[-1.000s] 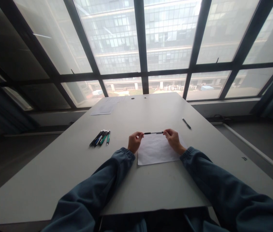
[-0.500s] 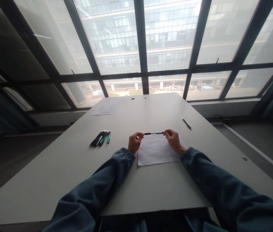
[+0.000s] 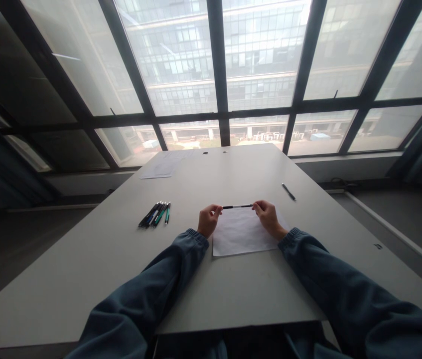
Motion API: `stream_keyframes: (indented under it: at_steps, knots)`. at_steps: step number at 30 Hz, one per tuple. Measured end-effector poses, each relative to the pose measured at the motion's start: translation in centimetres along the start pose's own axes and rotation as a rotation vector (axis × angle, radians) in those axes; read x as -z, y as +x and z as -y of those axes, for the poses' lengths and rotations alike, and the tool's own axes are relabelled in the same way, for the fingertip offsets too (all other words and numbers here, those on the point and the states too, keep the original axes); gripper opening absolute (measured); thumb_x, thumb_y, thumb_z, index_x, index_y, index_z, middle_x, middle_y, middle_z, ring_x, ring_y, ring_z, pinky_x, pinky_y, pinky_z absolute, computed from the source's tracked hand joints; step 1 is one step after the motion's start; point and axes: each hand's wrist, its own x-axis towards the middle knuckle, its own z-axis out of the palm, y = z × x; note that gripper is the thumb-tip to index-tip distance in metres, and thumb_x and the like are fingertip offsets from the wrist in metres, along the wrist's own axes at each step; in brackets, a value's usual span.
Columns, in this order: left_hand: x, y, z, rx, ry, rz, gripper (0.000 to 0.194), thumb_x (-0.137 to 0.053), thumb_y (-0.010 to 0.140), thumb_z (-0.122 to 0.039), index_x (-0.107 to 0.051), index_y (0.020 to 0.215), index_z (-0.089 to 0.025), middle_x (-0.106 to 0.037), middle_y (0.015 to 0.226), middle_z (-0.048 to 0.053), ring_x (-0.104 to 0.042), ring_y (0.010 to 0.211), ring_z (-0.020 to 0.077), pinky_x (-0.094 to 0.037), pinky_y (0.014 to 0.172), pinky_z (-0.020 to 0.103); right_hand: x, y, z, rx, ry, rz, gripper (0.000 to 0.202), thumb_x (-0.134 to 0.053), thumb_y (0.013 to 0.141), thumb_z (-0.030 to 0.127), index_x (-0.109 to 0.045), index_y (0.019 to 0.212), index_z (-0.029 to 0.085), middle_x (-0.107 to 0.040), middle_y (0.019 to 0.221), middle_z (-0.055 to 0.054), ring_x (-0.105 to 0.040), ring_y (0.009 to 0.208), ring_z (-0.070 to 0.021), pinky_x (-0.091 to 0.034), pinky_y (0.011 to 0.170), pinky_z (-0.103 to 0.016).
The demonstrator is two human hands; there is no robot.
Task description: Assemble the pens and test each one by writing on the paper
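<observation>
A black and whitish pen [image 3: 237, 206] lies level between my two hands, above the far edge of a white sheet of paper [image 3: 244, 233]. With fingertips pinched, my left hand [image 3: 209, 219] grips the pen's left end. The right end is pinched by my right hand [image 3: 266, 218]. My fingers hide both tips of the pen. The paper rests on the table between my wrists, partly covered by my right hand and sleeve.
Several pens [image 3: 154, 214], black, blue and green, lie side by side on the white table [image 3: 94, 279] at left. Another dark pen [image 3: 289, 191] lies to the right beyond my hands. Papers [image 3: 160, 167] rest at the far left, near the windows. A small dark mark [image 3: 378, 246] shows at right.
The pen's visible pattern of dark and light has shifted slightly, as if it has rolled between my fingers. Both hands stay in place.
</observation>
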Motion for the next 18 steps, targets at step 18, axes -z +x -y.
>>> stream_keyframes:
  at_steps: [18]
  knots:
    - [0.05,0.00,-0.15,0.017,-0.033,0.010,0.033,-0.057,0.091,-0.043,-0.071,0.074,-0.018,-0.070,0.067,0.003,-0.064,0.065,0.0156,-0.043,0.059,0.025,0.04,-0.09,0.04,0.015,-0.012,0.012,0.036,-0.061,0.083,0.050,-0.066,0.071,0.017,-0.054,0.055,0.000,-0.045,0.051,-0.0133,-0.034,0.048,-0.026]
